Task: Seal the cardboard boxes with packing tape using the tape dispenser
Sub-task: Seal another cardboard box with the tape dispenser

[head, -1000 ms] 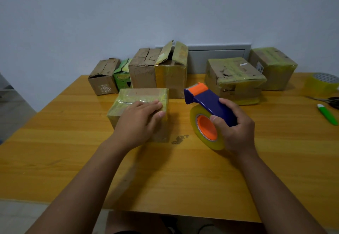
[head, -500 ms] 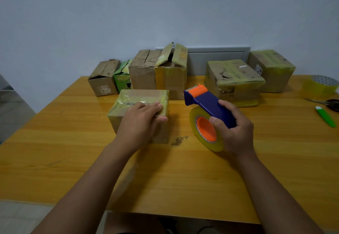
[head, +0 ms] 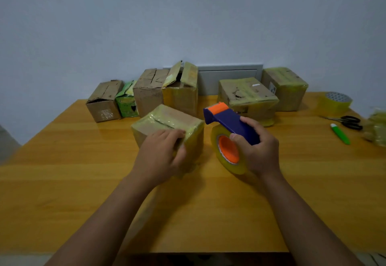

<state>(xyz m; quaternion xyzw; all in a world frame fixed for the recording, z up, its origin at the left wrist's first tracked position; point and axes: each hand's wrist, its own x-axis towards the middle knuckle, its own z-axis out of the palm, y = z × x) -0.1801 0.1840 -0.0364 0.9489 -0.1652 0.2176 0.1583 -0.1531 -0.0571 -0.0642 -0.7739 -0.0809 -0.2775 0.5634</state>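
Note:
A small cardboard box [head: 167, 120] wrapped in yellowish tape sits mid-table, turned at an angle with one corner toward me. My left hand [head: 161, 156] grips its near corner, fingers over the top edge and thumb down the side. Just right of the box, my right hand [head: 258, 148] holds the blue and orange tape dispenser [head: 227, 119] by its handle. The tape roll [head: 228, 151] with an orange core hangs under it, a little above the table. The dispenser's orange nose points up and left, near the box's right corner but apart from it.
Several more boxes line the back of the wooden table [head: 62, 182]: an open one [head: 179, 90], a green carton [head: 126, 103], two taped ones [head: 248, 96] at right. A spare tape roll [head: 334, 103], scissors [head: 348, 120] and a green cutter [head: 340, 134] lie far right.
The box has been rotated from square-on to an angle, and my left hand shifted from lying flat on top to gripping its near corner. The dispenser stayed roughly in place.

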